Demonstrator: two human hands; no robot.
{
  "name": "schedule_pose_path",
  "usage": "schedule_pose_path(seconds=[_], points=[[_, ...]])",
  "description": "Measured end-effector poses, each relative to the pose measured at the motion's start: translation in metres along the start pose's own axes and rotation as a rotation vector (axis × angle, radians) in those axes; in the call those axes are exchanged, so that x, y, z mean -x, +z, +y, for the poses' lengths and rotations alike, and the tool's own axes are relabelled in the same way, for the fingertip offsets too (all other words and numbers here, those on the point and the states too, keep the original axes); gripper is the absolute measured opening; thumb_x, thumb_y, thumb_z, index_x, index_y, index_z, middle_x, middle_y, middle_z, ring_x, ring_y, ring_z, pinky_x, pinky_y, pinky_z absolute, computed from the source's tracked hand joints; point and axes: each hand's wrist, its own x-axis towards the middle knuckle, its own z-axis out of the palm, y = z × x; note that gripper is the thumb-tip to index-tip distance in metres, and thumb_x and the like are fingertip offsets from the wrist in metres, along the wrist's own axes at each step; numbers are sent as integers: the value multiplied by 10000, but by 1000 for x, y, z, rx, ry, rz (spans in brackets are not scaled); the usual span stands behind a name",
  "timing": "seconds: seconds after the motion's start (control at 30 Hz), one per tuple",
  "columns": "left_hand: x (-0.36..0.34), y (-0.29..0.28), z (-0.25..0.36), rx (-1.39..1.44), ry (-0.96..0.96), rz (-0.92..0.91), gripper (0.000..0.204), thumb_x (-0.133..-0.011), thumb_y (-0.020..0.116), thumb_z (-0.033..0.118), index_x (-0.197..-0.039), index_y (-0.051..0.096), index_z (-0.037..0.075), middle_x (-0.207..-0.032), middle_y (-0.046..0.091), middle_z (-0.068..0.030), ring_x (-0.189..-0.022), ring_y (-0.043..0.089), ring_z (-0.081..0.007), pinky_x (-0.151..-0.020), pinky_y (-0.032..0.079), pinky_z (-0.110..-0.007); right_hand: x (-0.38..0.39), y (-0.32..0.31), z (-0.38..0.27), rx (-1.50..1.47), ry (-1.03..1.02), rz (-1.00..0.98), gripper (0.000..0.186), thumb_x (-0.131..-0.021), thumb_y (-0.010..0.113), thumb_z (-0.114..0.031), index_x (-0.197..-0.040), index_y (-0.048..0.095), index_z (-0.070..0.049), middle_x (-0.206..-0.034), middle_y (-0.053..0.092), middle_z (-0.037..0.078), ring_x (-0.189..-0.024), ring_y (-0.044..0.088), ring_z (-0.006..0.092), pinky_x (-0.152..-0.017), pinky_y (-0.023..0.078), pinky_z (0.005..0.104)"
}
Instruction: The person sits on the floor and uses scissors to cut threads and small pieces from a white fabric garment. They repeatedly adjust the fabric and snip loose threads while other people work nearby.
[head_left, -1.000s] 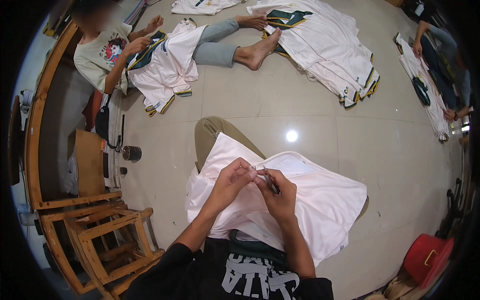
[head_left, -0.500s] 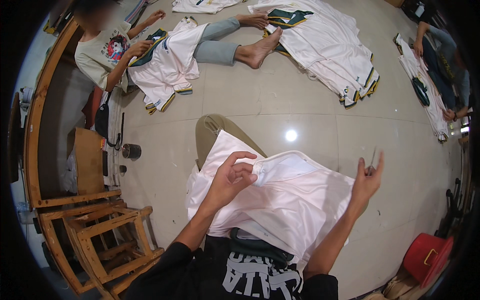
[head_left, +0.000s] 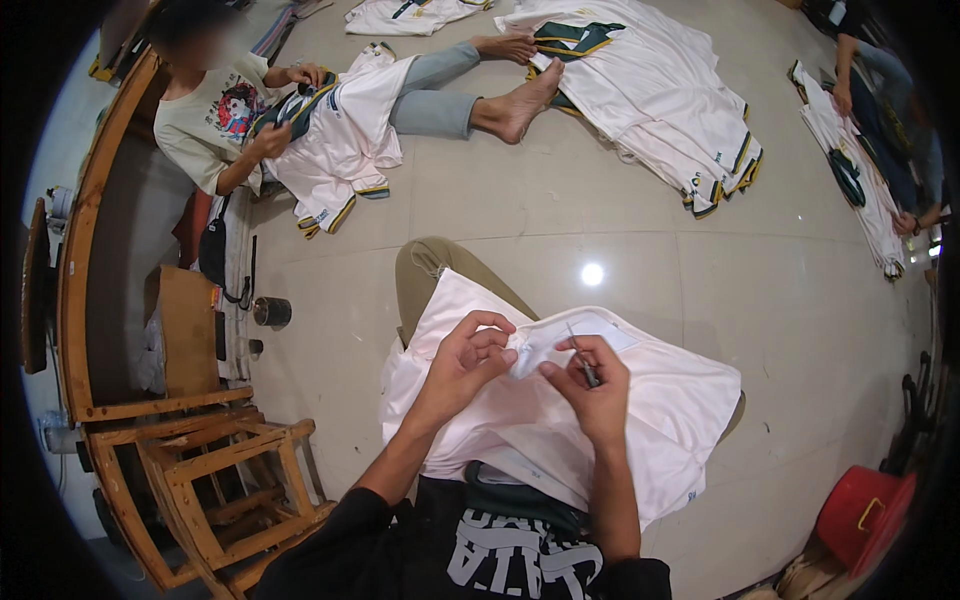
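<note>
A white shirt (head_left: 470, 415) with a dark green collar (head_left: 520, 497) lies spread across my lap. My left hand (head_left: 470, 357) pinches a bunched bit of its edge between thumb and fingers. Close by, to the right, my right hand (head_left: 598, 385) is closed around a small slim tool (head_left: 591, 374). This has a thin, pointed metal tip and a dark lower end; whether it is snips or a seam ripper I cannot make out. Its tip stands over the folded-open inner side of the cloth, a short way from my left fingers.
Across the tiled floor lies a pile of white shirts (head_left: 640, 80) with green and yellow trim. A person (head_left: 230, 110) at the upper left handles another shirt; a second person sits at the far right. Wooden stools (head_left: 230, 490), a dark can (head_left: 272, 312) and a red container (head_left: 862, 520) stand around.
My right hand has swung in from the right with the slim tool, up beside my left hand. My left hand keeps its pinch on the shirt. The upper-left person's hands have moved.
</note>
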Motion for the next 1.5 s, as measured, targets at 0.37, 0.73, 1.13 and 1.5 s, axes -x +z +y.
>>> schedule_pose_path(seconds=[0.37, 0.73, 1.13, 1.5], points=[[1, -5, -1, 52, -47, -6, 256, -921, 657, 25, -1146, 539, 57, -941, 635, -5, -866, 582, -60, -792, 421, -217, -31, -30, 10, -228, -37, 387, 299, -1003, 612, -236, -746, 540, -100, -684, 419, -88, -617, 357, 32, -536, 267, 233], [-5, -4, -2, 21, -52, 7, 261, -908, 623, 21, -1164, 570, 39, -1040, 637, -23, -950, 583, -79, -889, 436, -244, -21, -160, 13, 260, -400, 1323, 719, -913, 679, 10, -1533, 314, 24, -1053, 644, 116, -969, 609, 181, -946, 479, 319], [-21, 9, -4, -419, 35, -51, 357, -884, 576, -85, -1233, 636, -44, -1182, 683, -112, -1063, 648, -135, -957, 513, -277, 6, -69, 64, 132, -176, 678, 77, -854, 745, -75, -920, 731, -37, -811, 680, -13, -591, 432, 26, -530, 331, 202], [-88, -8, 22, -896, 234, -463, 290, -942, 613, 84, -1219, 682, 31, -1260, 646, -71, -1239, 558, -193, -1051, 438, -367, 1, 1, 65, -188, 29, 183, 207, -910, 734, -144, -1063, 699, -8, -751, 583, -64, -648, 452, 23, -582, 368, 194]])
